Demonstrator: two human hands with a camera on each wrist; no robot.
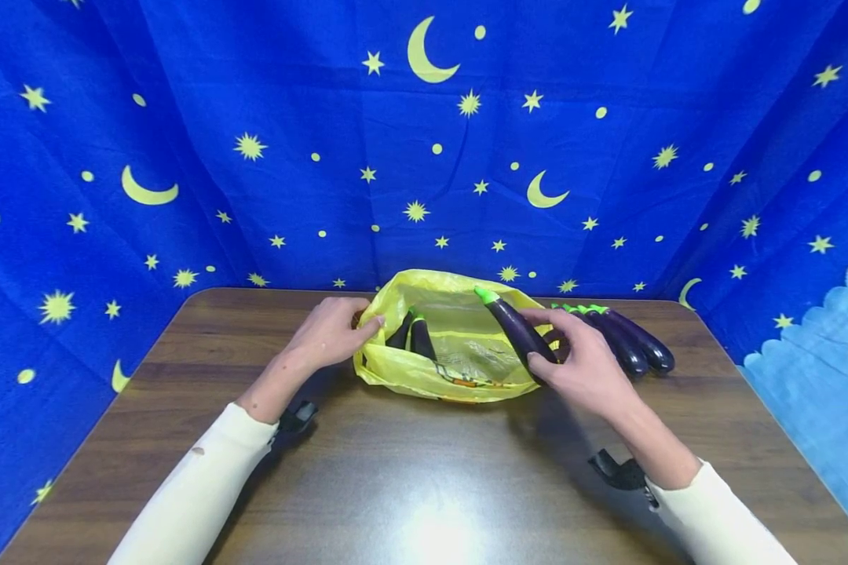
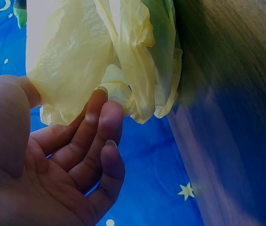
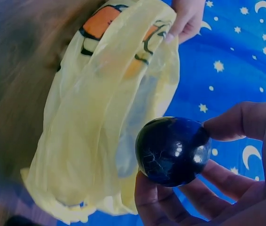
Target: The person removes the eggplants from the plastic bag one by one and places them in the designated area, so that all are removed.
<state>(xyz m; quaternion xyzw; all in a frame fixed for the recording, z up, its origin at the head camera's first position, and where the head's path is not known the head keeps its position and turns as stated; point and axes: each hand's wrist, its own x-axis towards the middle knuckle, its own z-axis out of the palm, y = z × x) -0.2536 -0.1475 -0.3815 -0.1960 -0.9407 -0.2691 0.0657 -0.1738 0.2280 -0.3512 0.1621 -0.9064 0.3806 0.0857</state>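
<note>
Blue curtain (image 1: 290,94) printed with yellow moons and stars hangs behind a dark wood-grain table (image 1: 325,459), whose near part carries a bright patch of glare. Light-blue cloth (image 1: 813,377) with a scalloped edge shows at the far right.

Near the table's back edge sits a yellow plastic bag (image 1: 406,377), its mouth spread wide, with orange-and-black print (image 3: 100,21) on its wall. The left hand (image 1: 334,333) pinches the left rim between thumb and bent fingers; in the left wrist view those fingers lie side by side.

The right hand (image 1: 583,361) grips 1 glossy purple eggplant (image 1: 512,326) over the right part of the bag's mouth, thumb on 1 side and curled fingers on the other. It is tilted, green cap (image 1: 486,295) up and to the left, and its rounded lower end bears pale branching marks. Whether the right fingers touch the bag, I cannot tell.

Inside the bag, toward the left, are 2 eggplants (image 1: 421,339), partly hidden. Just right of the bag lies a group of eggplants (image 1: 632,337), at least 2, side by side and partly covered by the right hand.
</note>
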